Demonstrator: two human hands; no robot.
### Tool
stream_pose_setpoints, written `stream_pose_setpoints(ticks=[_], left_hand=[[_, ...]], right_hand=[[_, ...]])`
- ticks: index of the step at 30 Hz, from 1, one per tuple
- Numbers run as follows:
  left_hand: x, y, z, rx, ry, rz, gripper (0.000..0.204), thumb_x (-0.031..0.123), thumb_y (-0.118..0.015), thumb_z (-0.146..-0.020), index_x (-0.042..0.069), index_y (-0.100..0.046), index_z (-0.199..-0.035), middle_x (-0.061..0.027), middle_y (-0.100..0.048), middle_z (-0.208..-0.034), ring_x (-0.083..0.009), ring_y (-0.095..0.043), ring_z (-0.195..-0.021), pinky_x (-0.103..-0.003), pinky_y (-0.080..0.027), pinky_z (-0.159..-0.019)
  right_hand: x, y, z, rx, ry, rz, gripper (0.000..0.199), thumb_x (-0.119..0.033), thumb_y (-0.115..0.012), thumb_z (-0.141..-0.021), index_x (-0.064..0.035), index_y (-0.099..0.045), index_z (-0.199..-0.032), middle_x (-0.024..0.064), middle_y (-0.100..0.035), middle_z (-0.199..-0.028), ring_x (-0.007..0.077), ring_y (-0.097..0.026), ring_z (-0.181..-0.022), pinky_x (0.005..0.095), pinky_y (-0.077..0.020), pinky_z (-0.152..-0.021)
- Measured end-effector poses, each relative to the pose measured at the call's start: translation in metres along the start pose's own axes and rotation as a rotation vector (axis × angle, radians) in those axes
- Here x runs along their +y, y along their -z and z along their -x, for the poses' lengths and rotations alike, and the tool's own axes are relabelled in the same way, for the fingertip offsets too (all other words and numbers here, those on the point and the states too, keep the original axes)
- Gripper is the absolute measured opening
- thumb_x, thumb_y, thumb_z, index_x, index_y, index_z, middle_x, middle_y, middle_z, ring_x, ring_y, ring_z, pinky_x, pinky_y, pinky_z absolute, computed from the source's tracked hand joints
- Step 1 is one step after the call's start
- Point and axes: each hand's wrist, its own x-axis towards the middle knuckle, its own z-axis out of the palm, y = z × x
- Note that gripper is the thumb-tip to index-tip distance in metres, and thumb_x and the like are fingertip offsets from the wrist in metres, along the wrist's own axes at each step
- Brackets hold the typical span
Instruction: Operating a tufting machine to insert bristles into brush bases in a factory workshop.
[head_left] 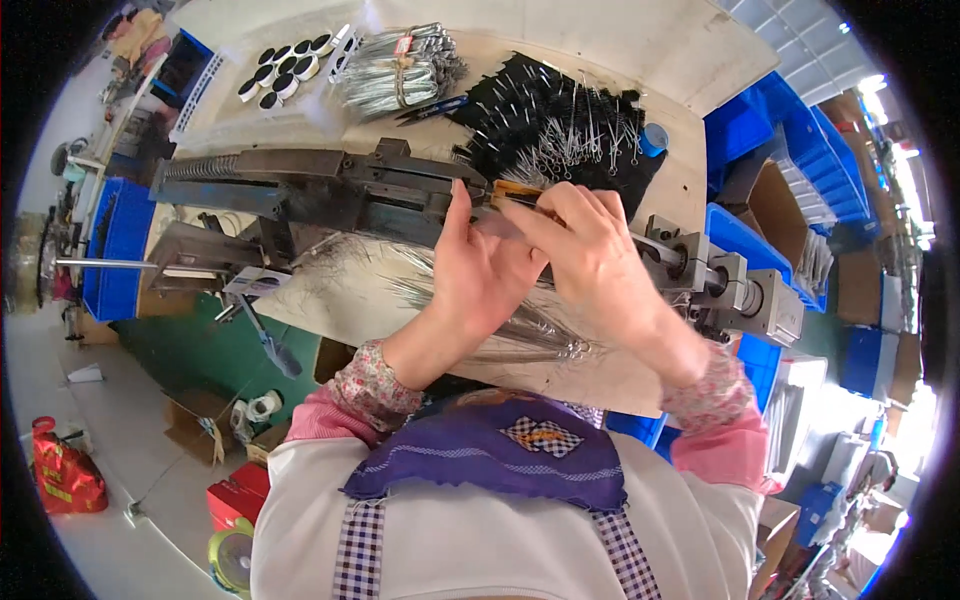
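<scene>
One left hand (485, 275), unclenched and loosely cupped, and a right hand (600, 250), fingers curled (around what, I cannot tell), crowd the metal machine (390, 185) crossing the desk (615, 380) — a dipping sleeve (375, 385) could snag and scatter the wires (535, 338) toward the near edge.

You are wearing the fisheye camera on your head — it is facing down past your chest (480, 540), watching your hands (478, 280) and the tabletop (622, 375) from close above.
</scene>
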Motion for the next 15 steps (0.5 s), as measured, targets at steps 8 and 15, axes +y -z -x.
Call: stream_pose_setpoints(ticks=[8,15], left_hand=[[0.002,0.006,0.005,0.025,-0.098,-0.086,0.066,0.055,-0.034,-0.098,-0.005,-0.043,-0.125,-0.0153,-0.05,-0.129,-0.0249,-0.047,-0.123,-0.039,-0.032,-0.111],[-0.006,0.055,-0.012,-0.224,-0.141,-0.137,0.05,0.052,-0.037,-0.098,0.01,-0.056,-0.119,-0.0062,-0.062,-0.114,-0.0176,-0.058,-0.107,-0.037,-0.046,-0.097]], right_hand=[[0.037,0.0,-0.008,-0.024,-0.323,-0.238,0.012,-0.011,-0.068,-0.077,-0.0087,-0.072,-0.089,0.0052,-0.061,-0.074,0.0224,-0.06,-0.072,0.0339,-0.0414,-0.075],[0.026,-0.002,-0.019,-0.006,-0.135,-0.022,0.015,-0.012,-0.066,-0.079,-0.0108,-0.072,-0.093,0.0065,-0.062,-0.078,0.0247,-0.059,-0.077,0.0363,-0.0388,-0.079]])
